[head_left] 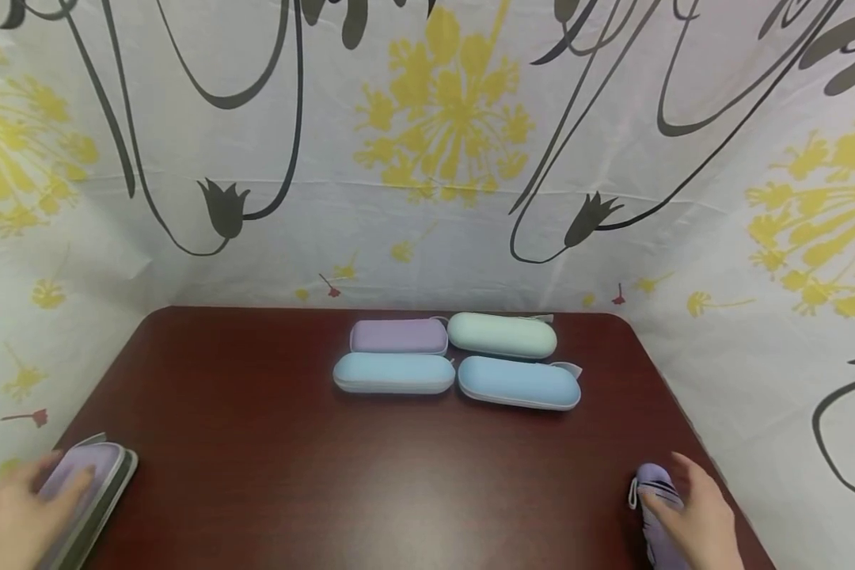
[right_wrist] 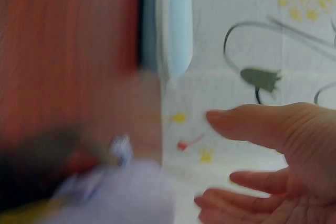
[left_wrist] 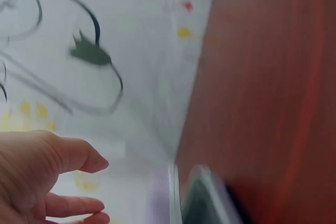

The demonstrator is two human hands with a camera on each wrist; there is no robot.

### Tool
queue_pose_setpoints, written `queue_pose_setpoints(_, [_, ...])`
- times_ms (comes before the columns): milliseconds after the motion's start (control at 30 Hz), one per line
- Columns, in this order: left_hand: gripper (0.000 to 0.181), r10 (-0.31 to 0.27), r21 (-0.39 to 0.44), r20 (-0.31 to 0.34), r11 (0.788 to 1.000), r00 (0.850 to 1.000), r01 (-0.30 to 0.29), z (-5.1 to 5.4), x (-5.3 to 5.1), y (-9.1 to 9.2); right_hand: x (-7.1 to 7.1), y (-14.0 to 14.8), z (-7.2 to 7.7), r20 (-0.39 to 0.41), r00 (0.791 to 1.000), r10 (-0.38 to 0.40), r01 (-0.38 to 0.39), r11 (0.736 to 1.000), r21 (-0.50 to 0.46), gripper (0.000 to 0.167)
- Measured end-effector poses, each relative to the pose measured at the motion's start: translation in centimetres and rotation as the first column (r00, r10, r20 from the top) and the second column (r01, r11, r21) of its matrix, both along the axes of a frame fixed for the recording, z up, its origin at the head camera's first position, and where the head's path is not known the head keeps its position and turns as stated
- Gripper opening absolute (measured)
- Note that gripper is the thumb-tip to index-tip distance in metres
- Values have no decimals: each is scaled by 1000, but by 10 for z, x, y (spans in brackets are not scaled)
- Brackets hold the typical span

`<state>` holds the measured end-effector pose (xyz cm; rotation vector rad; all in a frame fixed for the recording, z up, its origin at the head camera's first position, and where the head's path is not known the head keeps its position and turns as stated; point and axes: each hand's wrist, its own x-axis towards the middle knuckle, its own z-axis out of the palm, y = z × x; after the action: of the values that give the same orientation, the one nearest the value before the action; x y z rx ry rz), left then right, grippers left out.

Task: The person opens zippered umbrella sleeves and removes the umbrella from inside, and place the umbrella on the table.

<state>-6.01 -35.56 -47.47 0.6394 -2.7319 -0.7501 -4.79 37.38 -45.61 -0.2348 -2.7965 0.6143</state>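
At the table's left edge, my left hand [head_left: 24, 507] is spread over a lavender zip case [head_left: 78, 475] stacked with a dark green one [head_left: 107, 499]. In the left wrist view, a gap shows between the thumb [left_wrist: 86, 156] and the blurred lavender case [left_wrist: 160, 198]. At the right edge, my right hand [head_left: 705, 514] hovers beside a slim lavender bundle [head_left: 659, 530] with dark stripes and a small loop, which looks like a folded umbrella. The right wrist view shows the hand's fingers [right_wrist: 226, 205] apart from this blurred bundle [right_wrist: 126, 192].
Toward the back of the dark red-brown table [head_left: 370, 483] lie a purple case [head_left: 399, 336], a mint green case [head_left: 502, 335] and two light blue cases, one on the left [head_left: 393, 374] and one on the right [head_left: 518, 382]. Patterned cloth [head_left: 292, 237] surrounds the table.
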Motion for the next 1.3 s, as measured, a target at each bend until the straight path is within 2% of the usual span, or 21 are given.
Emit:
queue_pose_setpoints(67, [47,-92,-9,-59,996,994,92,15,-7,25,-6,-16,6,-43,999,13,-14,999,-31,64])
queue_pose_setpoints(133, [42,-173,-4,-132,985,976,174,22,-16,48,-14,-31,11,-49,998,39,-41,998,-50,59])
queue_pose_setpoints(233, [39,-267,4,-197,962,943,273,22,-32,78,-24,-51,12,-72,993,96,-102,992,-72,54])
queue_pose_setpoints(333, [38,-327,6,-242,941,913,339,19,-46,103,-34,-68,9,-118,979,165,-176,981,-86,51])
queue_pose_setpoints(400, [38,-355,29,-244,927,902,373,17,-54,115,-39,-78,8,-142,967,210,-224,971,-88,50])
queue_pose_setpoints(567, [39,-399,146,-201,891,894,431,18,-69,137,-51,-102,4,-185,938,294,-317,943,-106,49])
queue_pose_setpoints(700, [41,-413,289,-169,848,895,445,16,-82,153,-65,-121,3,-181,914,363,-390,908,-150,47])
queue_pose_setpoints(800, [42,-399,415,-150,805,905,423,12,-93,166,-79,-135,2,-146,902,406,-430,875,-223,43])
queue_pose_setpoints(933, [45,-373,575,-120,730,920,370,4,-106,182,-100,-154,2,-125,883,452,-466,817,-340,40])
queue_pose_setpoints(1033, [47,-354,676,-111,659,929,332,-1,-117,192,-116,-169,2,-128,878,460,-471,789,-395,42])
queue_pose_setpoints(1167, [51,-331,759,-108,581,937,293,-5,-132,205,-137,-187,2,-129,882,452,-463,786,-411,44])
queue_pose_setpoints(1233, [54,-332,778,-99,563,938,281,-6,-137,211,-147,-194,2,-129,882,453,-465,795,-391,43])
queue_pose_setpoints(1300, [56,-343,780,-85,562,936,277,-7,-141,217,-156,-199,3,-118,882,455,-464,803,-374,42])
